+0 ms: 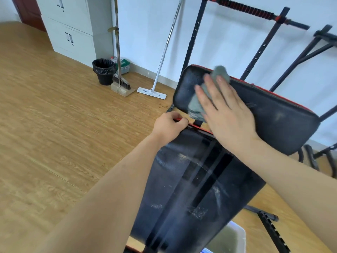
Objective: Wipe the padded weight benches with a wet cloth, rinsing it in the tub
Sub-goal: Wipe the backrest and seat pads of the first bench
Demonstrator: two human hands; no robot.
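Observation:
A black padded weight bench with red trim fills the middle. Its raised back pad [273,114] tilts up at the far end. The long seat pad [182,189] runs toward me, wet and streaked. My right hand [224,114] lies flat with fingers spread, pressing a grey cloth [219,73] against the back pad's left part. The cloth sticks out above and left of the fingers. My left hand [169,125] grips the red-trimmed far corner of the seat pad. A clear tub [237,236] of cloudy water stands beneath the seat pad's near right edge, partly hidden.
The bench's black metal frame and a red-and-black bar [244,8] rise behind the back pad. Against the wall lean a flat mop [155,88] and a broom with dustpan [121,84]. A black bin [104,71] and grey cabinet [73,30] stand beyond the wooden floor.

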